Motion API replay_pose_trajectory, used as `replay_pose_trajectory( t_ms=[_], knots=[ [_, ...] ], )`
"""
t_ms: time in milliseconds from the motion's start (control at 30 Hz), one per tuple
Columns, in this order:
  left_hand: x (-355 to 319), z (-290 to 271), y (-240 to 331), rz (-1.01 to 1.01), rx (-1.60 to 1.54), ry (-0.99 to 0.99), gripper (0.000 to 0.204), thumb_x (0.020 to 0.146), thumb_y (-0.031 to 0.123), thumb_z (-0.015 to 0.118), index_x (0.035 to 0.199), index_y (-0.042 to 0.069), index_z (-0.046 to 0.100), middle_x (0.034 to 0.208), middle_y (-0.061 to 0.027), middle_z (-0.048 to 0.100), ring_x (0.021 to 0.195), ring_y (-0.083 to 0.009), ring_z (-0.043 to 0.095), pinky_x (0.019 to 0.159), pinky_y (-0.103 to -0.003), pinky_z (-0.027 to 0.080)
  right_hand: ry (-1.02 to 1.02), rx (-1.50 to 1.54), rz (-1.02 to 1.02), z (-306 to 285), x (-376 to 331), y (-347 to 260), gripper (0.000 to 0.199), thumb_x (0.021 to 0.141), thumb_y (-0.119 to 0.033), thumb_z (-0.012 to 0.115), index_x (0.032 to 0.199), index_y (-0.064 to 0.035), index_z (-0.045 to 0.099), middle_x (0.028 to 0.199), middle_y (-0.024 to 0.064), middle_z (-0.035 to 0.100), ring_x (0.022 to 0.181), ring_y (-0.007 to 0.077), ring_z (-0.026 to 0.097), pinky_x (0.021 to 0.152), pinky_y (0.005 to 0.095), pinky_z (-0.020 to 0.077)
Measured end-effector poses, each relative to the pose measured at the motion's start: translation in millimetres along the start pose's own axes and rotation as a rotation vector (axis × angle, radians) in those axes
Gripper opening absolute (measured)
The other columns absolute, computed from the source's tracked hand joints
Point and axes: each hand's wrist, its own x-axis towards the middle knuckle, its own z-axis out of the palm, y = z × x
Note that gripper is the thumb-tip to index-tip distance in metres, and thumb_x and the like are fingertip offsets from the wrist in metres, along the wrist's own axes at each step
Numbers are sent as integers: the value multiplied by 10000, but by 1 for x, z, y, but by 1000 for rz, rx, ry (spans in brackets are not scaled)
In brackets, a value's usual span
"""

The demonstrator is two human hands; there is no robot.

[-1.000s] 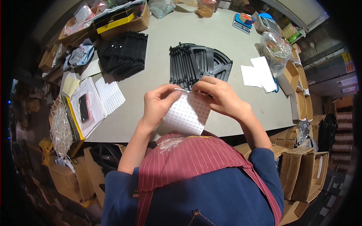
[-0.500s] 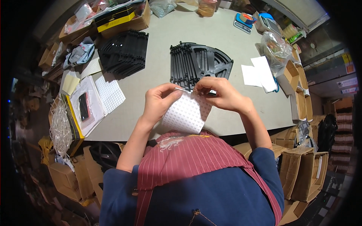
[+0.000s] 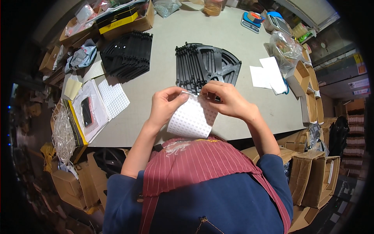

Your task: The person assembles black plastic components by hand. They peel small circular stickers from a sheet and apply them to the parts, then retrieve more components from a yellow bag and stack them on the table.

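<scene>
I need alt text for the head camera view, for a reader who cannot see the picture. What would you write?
Seen from above, a person's left hand and right hand hold a white paper sheet of small dotted pads by its top edge, over a grey table. Behind the hands lies a stack of black plastic fan-shaped frames; another black stack and cardboard boxes surround them.
</scene>
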Motion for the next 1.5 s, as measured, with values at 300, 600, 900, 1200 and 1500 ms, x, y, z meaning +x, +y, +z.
replay_pose_trajectory(
  t_ms=[300, 600, 900, 1200, 1500],
  knots=[
    [13, -15, -35, -168, -119, 47, 157, 930, 99, 713, 1005, -39, 712, 860, -35, 708, 756, -70, 640, 703, -214, 505, 142, -52, -127, 0, 14, 41, 157, 848, -50, 717, 999, -10, 695, 883, 84, 698, 778, 179, 667, 703, 311, 536],
    [4, -58, -145, -248, 2, 181, 211, 941, 169, 711, 994, -36, 707, 880, -76, 742, 780, -109, 670, 707, -244, 510, 75, -183, 475, -43, 85, 205, 232, 819, -207, 720, 924, 0, 733, 774, 142, 713, 716, 259, 694, 662, 378, 551],
    [-3, -49, -149, -216, 248, 261, 265, 929, 248, 737, 1031, 4, 722, 844, -49, 755, 760, -87, 673, 699, -252, 516, 80, -770, 610, -42, 100, 196, 581, 762, -571, 793, 812, 5, 747, 864, 210, 734, 831, 387, 721, 733, 469, 567],
    [-1, -56, -161, -176, 86, 286, 222, 937, 207, 726, 1020, 1, 720, 829, -38, 747, 729, -75, 654, 677, -238, 509, 418, -495, 834, -83, 15, 190, 614, 760, -601, 739, 760, 13, 746, 725, 183, 709, 703, 319, 706, 674, 439, 526],
    [2, -52, -140, -186, -184, 222, 143, 959, 127, 702, 997, -10, 684, 833, -33, 713, 718, -63, 640, 648, -197, 492, 40, -636, 1137, -76, -121, 239, 592, 724, -560, 784, 897, 6, 761, 899, 229, 744, 873, 392, 727, 784, 466, 562]
  ],
)
